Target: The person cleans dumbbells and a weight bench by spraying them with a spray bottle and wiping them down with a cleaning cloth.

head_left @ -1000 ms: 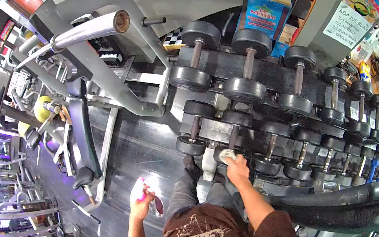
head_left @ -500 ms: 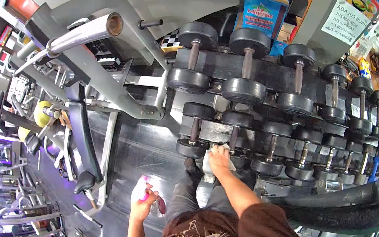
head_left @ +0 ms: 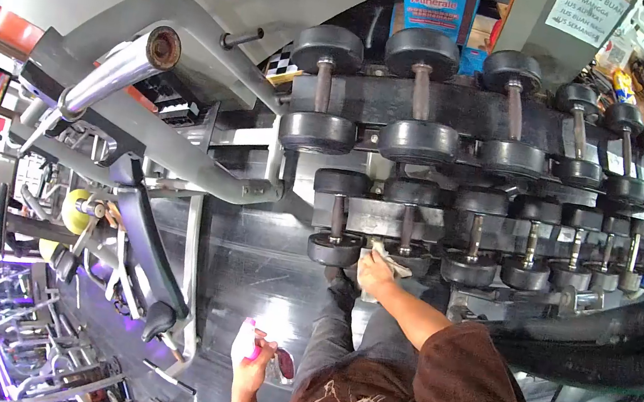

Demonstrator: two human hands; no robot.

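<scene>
My right hand (head_left: pixel 375 274) is closed on a pale cloth (head_left: pixel 390 261), which it presses against the near head of a black dumbbell (head_left: pixel 415 261) on the lower rack tier. Beside it, to the left, lies another black dumbbell (head_left: pixel 334 249) on the same tier. Lower down, over the floor, my left hand (head_left: pixel 254 365) is wrapped round a spray bottle (head_left: pixel 246 340) with a white and pink top. The bottle's body is partly hidden by the fingers.
Larger dumbbells (head_left: pixel 418 142) line the upper tier of the rack. A bench (head_left: pixel 151 245) and a grey frame with a metal bar (head_left: pixel 118 76) stand to the left. A black padded piece (head_left: pixel 586 344) extends at the right. Behind the rack is a blue carton (head_left: pixel 435 4).
My right hand and the cloth have shifted slightly right along the dumbbell's near head. My left hand, with the spray bottle, sits a little lower and further right in view. The camera view has tilted slightly.
</scene>
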